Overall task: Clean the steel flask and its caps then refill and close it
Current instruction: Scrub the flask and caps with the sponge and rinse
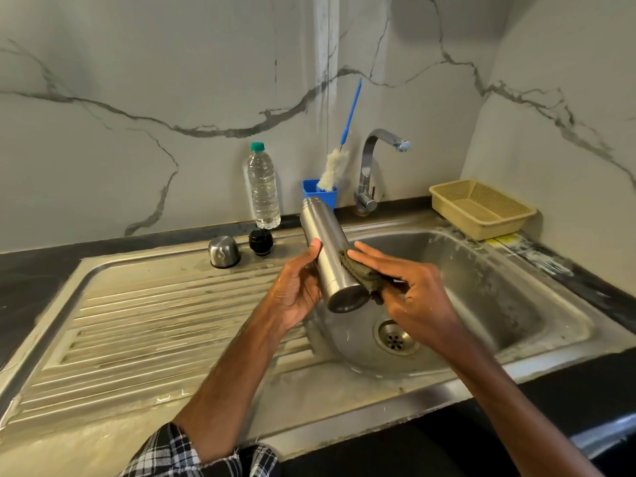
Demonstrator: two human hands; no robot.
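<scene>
Sleeve: checked black-and-white cuff [203,452] sits high on the left forearm, judged to be keeping it out of the wet.
Left hand: left hand [296,287] grips the brushed-steel cylindrical flask [327,249] round its lower body, thumb on the near wall and fingers wrapped behind. It acts as the clamp.
Right hand: right hand [406,284] holds a dull green scouring pad [358,273], fingers stretched out on top of it, and presses it to the flask's right wall.
Flask position: in the air over the left side of the stainless sink bowl [516,287], tilted, base toward the camera, open threaded mouth pointing up and away. Judged so that drips fall into the bowl.
Step in hand: scrubbing the outer wall. Caps, refill and closing appear outstanding.
Caps: domed steel cap [223,252] and black stopper [261,242] stand side by side at the back of the ribbed steel drainboard [137,321], apart from the flask, likely awaiting their turn.
Refill source: clear plastic water bottle with green top [263,191] stands upright just behind the stopper, probably staged for refilling.
Brush: white-headed bottle brush with blue handle [332,168] stands head-down in a blue holder [325,197] beside the chrome tap [375,166], handy for the flask's inside.
Tap: no water seen running.
</scene>
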